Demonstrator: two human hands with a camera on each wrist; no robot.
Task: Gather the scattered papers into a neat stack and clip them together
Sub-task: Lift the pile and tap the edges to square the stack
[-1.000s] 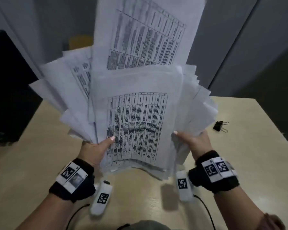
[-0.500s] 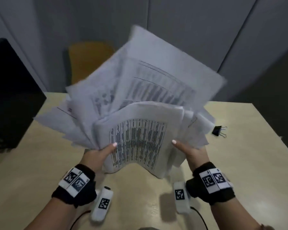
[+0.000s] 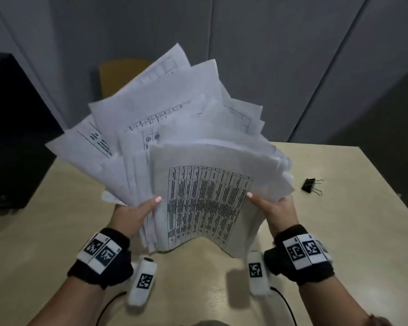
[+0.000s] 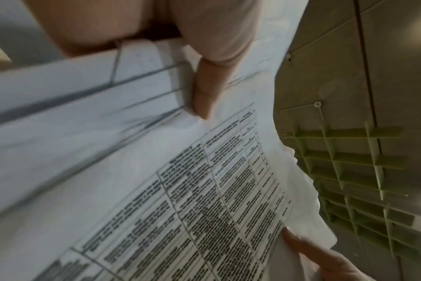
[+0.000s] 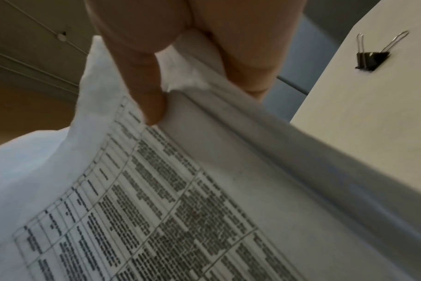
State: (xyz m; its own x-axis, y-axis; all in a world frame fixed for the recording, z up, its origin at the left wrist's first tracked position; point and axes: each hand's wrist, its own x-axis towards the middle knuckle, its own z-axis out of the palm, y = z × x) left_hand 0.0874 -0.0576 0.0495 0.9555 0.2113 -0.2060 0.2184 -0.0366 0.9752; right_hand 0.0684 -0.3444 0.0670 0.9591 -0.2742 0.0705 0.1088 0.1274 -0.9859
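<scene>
Here I had the papers [image 3: 207, 201] up off the bench [image 3: 339, 243], an untidy fan of sheets standing nearly upright between my two hands. My left hand [image 3: 132, 212] gripped the left edge, thumb pressed on the front sheet and the fingers curled behind it; my right hand [image 3: 273, 208] gripped the right edge the same way. The front page, a printed table, bowed out toward me, and its lower edge hung just above the bench. Behind it the other sheets splayed out at different angles — some leaning left, some poking high above the rest.

The binder clip [image 3: 310, 185] lay on the bench to my right, black with its wire handles spread flat, well apart from the papers and from my right hand. From the right wrist view it [image 5: 373, 57] sat beyond my fingers with only bare bench around it.

The fan of paper blocked most of the far side of the bench from my sight. Above it showed the back of a yellow chair [image 3: 118, 76] against the grey wall panels [image 3: 269, 55], and a dark, box-like object [image 3: 12, 137] stood at the left — what it was I could not tell.
</scene>
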